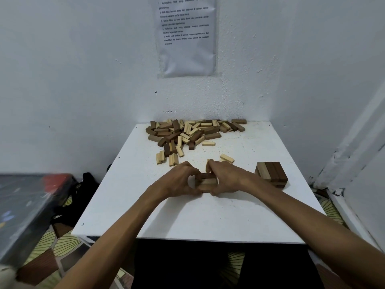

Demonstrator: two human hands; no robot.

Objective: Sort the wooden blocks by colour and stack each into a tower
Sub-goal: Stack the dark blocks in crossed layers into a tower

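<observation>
Tabletop [208,215], white, is heaped at far edge with pale and brown wooden blocks [187,132]. Short brown block tower [271,174] is set right. Low tan-and-brown stack [206,182] is clamped mid-table between curled left hand [179,180] and right hand [227,178], long axis left-right.

The loose blocks [193,132] heaped at upper centre of the frame are bare wood with a matt, unvarnished look, some pale and some dark brown. The small stack [206,182] at centre and the larger stack [271,174] to its right are the same plain wood. The table [208,215] top is white, smooth and matt, lightly speckled with marks. The wall [83,69] is white paint over a rough, bumpy surface. The printed paper sheet [186,57] at top centre sits under shiny clear plastic
</observation>
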